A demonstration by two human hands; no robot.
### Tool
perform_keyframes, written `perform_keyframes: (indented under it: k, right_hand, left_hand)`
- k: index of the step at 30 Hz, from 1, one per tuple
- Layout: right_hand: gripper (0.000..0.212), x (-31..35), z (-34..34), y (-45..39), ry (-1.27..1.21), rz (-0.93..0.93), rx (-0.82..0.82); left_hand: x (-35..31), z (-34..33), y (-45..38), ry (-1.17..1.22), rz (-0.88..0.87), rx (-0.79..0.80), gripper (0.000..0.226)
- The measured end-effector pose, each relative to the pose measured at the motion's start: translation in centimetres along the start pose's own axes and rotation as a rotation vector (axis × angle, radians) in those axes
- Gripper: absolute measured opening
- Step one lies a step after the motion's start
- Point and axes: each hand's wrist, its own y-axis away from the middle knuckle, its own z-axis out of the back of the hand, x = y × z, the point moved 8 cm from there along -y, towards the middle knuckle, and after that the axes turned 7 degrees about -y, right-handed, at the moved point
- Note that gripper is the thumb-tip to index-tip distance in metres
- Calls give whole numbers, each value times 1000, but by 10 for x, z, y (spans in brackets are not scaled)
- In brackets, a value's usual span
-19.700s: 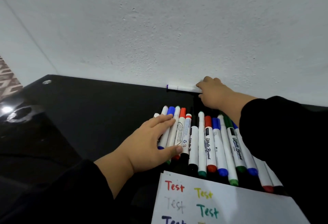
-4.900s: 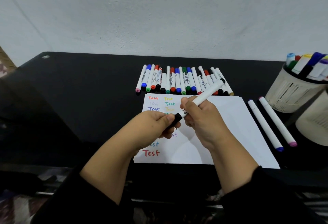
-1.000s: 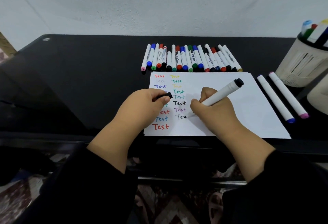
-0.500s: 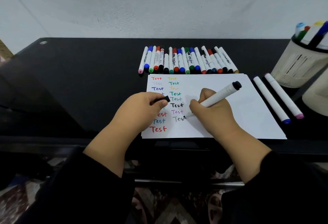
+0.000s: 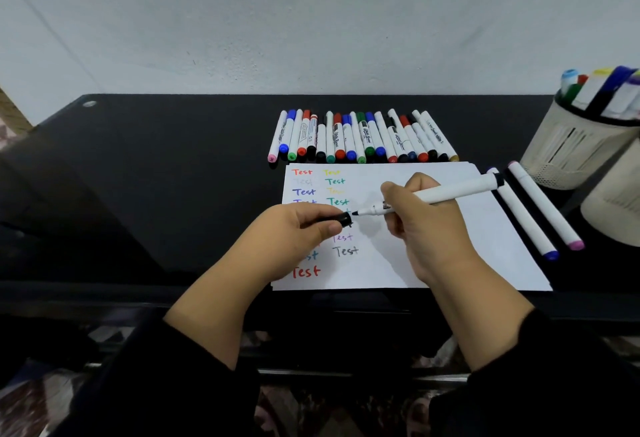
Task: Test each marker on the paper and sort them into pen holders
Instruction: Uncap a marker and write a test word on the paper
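So the right hand point(image 5: 420, 225) has the marker point(image 5: 440, 194) pinched near its writing end, fingers wrapped round the barrel, and the left hand point(image 5: 294, 236) is holding the black cap point(image 5: 341, 219) between thumb and fingers. The marker sits lifted over the paper point(image 5: 433, 256), tip almost at the cap's mouth but not in yet, from what I can see.

What could go wrong: the tip is bare and black, so if it comes in off-line it hits the cap's rim or smears ink on the left thumb right beside the opening. Dip the right hand and you'd streak the sheet under the grip, maybe across the "Test" words there. A half-seated cap would also let it dry out or slide off in the pen holder point(image 5: 568, 146).

Direction-wise, the long axis runs nearly level, tip toward the left hand, back end out past the right knuckles, angled a bit up and away toward the holder. The back end hangs over the two loose markers point(image 5: 533, 215) beside the sheet. Can't quite tell if it's touching them.
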Motion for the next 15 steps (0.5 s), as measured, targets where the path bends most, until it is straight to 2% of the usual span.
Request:
perform_keyframes:
  k: [4, 12, 15]
  right_hand:
    - [37, -2, -7, 2, 54, -15, 23]
    - [39, -4, -18, 3, 57, -28, 98]
    - [35, -9, -24, 3, 64, -84, 125]
  left_hand:
    - [-6, 2, 2, 45, -35, -23, 23]
    - [-6, 4, 1, 47, -72, -42, 19]
    - [-6, 6, 0, 59, -84, -63, 21]
